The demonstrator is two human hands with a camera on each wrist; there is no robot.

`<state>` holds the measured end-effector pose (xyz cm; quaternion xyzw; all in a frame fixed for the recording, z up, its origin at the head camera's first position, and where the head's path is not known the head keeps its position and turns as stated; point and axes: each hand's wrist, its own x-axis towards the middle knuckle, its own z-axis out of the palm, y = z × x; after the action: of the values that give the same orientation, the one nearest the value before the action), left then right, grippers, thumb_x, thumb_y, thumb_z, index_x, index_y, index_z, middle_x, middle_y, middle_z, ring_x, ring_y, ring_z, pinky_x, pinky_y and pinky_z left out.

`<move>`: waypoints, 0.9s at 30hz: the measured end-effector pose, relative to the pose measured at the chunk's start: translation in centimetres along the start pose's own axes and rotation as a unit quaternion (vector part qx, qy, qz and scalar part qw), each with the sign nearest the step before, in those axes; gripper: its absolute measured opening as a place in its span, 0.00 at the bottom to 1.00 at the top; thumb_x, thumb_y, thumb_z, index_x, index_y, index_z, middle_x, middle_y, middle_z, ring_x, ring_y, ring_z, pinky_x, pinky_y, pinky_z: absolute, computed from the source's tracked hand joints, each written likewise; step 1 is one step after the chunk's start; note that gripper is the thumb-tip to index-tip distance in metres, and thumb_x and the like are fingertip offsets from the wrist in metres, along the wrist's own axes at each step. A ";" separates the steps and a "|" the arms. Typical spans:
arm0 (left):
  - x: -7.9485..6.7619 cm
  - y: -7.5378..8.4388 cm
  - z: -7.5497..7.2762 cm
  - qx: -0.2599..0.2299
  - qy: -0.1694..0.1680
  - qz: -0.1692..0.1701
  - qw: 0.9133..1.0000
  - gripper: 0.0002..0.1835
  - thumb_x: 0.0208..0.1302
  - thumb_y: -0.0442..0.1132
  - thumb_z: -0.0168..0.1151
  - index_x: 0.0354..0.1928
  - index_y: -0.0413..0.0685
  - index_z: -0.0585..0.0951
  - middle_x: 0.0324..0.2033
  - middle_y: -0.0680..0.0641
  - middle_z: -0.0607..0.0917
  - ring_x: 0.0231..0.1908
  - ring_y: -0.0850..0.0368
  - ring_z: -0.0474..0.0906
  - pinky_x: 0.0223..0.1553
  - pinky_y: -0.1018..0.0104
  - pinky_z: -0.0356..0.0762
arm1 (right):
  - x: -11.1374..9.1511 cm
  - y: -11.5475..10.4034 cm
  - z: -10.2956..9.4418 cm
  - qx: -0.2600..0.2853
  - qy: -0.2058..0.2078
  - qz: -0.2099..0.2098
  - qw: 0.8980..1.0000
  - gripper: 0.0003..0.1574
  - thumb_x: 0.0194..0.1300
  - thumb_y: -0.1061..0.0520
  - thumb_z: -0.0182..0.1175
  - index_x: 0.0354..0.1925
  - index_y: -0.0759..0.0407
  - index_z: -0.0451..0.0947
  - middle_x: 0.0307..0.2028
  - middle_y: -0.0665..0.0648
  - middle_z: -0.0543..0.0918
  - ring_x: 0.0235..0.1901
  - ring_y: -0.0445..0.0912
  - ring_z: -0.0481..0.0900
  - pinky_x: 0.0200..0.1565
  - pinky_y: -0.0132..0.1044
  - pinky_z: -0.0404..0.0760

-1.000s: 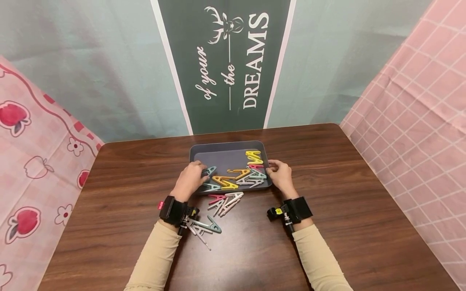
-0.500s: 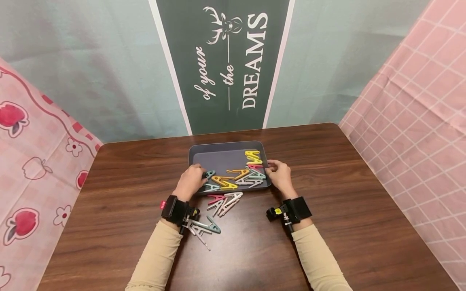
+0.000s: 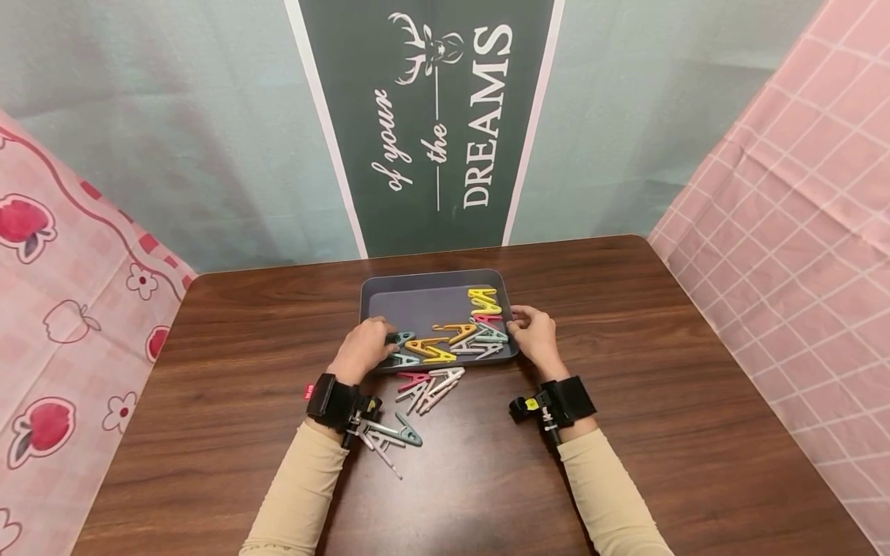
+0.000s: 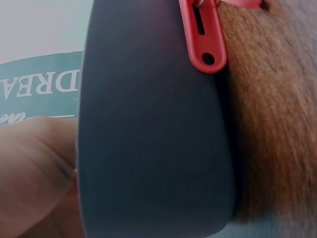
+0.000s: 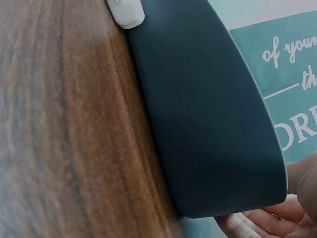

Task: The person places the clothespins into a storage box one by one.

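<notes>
A dark grey tray (image 3: 417,297) lies on the table with several plastic clothespins inside, along its near and right sides. Inside the left end, my left hand (image 3: 363,347) pinches a teal clothespin (image 3: 403,338); its fingertips are partly hidden. Just nearer lies a light teal clothespin (image 3: 405,359), and to the right an orange clothespin (image 3: 422,347). My right hand (image 3: 534,337) grips the tray's right end. In the right wrist view its fingers (image 5: 272,223) curl at the tray's outer wall. The left wrist view shows part of my left hand (image 4: 32,173) beyond the tray wall.
Close to the tray's near wall, a pink clothespin (image 3: 413,380) and several pale ones lie on the wooden table (image 3: 473,463). A grey-teal clothespin (image 3: 406,432) and white ones lie by my left wrist. Fabric curtains (image 3: 229,139) stand behind and on both sides.
My left hand has shifted slightly toward the tray's near wall, bringing the teal clothespin closer to the light teal one. The right hand has stayed at the right end.
</notes>
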<state>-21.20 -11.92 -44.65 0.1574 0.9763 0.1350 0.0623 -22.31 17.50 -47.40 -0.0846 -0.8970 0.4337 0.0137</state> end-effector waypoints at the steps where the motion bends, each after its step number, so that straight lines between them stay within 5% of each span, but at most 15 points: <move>1: 0.0 0.0 0.0 -0.003 0.000 0.001 1.000 0.15 0.61 0.39 0.66 0.49 0.41 0.85 0.47 0.40 0.84 0.50 0.45 0.81 0.50 0.51 0.81 | 0.0 0.0 0.0 0.000 0.001 0.000 1.000 0.21 0.64 0.63 0.59 0.56 0.66 0.77 0.45 0.70 0.85 0.46 0.57 0.84 0.42 0.38 0.81; 10: -0.1 -0.1 0.2 -0.009 -0.001 0.005 1.000 0.16 0.64 0.39 0.64 0.52 0.42 0.83 0.50 0.40 0.84 0.54 0.43 0.79 0.55 0.50 0.79 | -0.1 -0.1 0.0 -0.004 0.005 -0.006 1.000 0.21 0.64 0.63 0.59 0.55 0.66 0.78 0.44 0.70 0.85 0.45 0.57 0.84 0.42 0.40 0.82; 27: -1.5 0.4 0.2 -0.064 0.049 0.004 0.997 0.17 0.65 0.39 0.62 0.54 0.40 0.81 0.55 0.38 0.81 0.58 0.42 0.77 0.59 0.48 0.77 | 0.0 0.4 0.1 -0.002 0.001 0.000 1.000 0.21 0.64 0.63 0.59 0.55 0.65 0.78 0.46 0.69 0.84 0.45 0.57 0.83 0.41 0.37 0.81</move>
<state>-19.63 -12.03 -44.62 0.1506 0.9668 0.2050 0.0241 -22.31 17.69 -47.77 -0.0854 -0.8979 0.4317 0.0144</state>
